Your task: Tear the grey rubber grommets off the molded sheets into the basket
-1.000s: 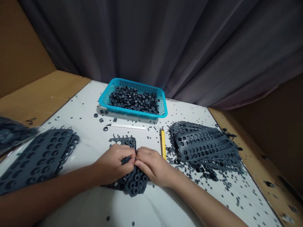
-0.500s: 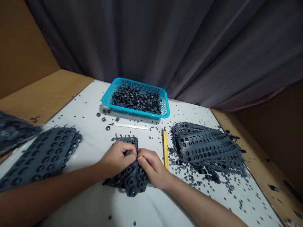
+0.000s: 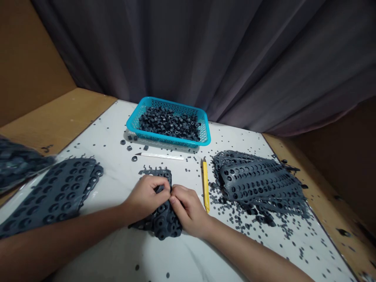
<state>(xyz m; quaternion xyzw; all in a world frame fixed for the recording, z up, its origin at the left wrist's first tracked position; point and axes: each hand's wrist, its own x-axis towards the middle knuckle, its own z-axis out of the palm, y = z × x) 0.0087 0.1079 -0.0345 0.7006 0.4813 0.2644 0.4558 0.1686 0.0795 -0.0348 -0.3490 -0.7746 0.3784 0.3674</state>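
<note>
In the middle of the white table lies a dark grey rubber sheet (image 3: 161, 223) of moulded ring-shaped parts, partly folded. My left hand (image 3: 151, 196) is closed, thumb and forefinger pinching the sheet near its centre. Right beside it, my right hand (image 3: 188, 207) grips the sheet's right side with its fingers curled, the two hands touching. The fingers hide the exact spot being pinched. Beyond my right hand is a yellow-handled pointed tool (image 3: 205, 186). A white pencil-like stick (image 3: 161, 156) with a dark tip lies past the sheet's far edge.
A blue basket (image 3: 169, 138) full of small dark rubber parts stands at the back. To the left are stacked moulded sheets (image 3: 58, 192) and a plastic bag (image 3: 20, 164). On the right, perforated sheets (image 3: 258, 178) lie piled among scattered small discs.
The near end of the rubber sheet has lifted and curled slightly away from me. Both hands keep their pinch in nearly the same place.
</note>
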